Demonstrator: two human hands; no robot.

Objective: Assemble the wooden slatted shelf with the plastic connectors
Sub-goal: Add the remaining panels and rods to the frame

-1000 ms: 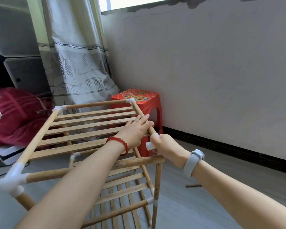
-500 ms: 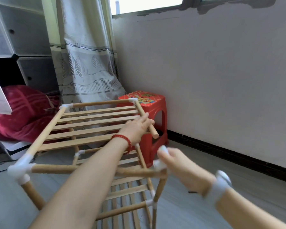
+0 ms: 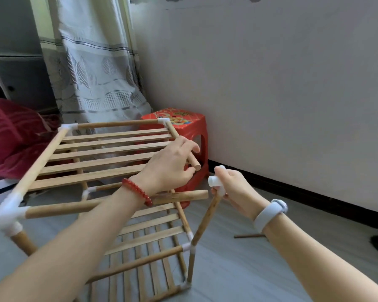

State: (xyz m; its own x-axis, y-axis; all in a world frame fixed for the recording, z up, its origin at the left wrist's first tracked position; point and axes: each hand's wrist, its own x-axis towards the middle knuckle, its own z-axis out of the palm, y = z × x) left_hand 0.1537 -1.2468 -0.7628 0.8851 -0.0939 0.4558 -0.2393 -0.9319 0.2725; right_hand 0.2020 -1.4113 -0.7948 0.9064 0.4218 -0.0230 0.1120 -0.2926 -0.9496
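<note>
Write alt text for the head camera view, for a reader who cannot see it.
A person's left hand grips the loose side rail of a half-built wooden slatted shelf, while the right hand holds a white plastic connector on top of a tilted corner post, apart from the rail ends. A red plastic stool stands behind by the wall.

I count two hands, the left hand [image 3: 169,168] and right hand [image 3: 235,188], one red stool [image 3: 183,125], one curtain [image 3: 96,68], two wristbands, and three slatted tiers on the wooden shelf [image 3: 100,153]. Connectors partly hidden, so uncounted.
</note>
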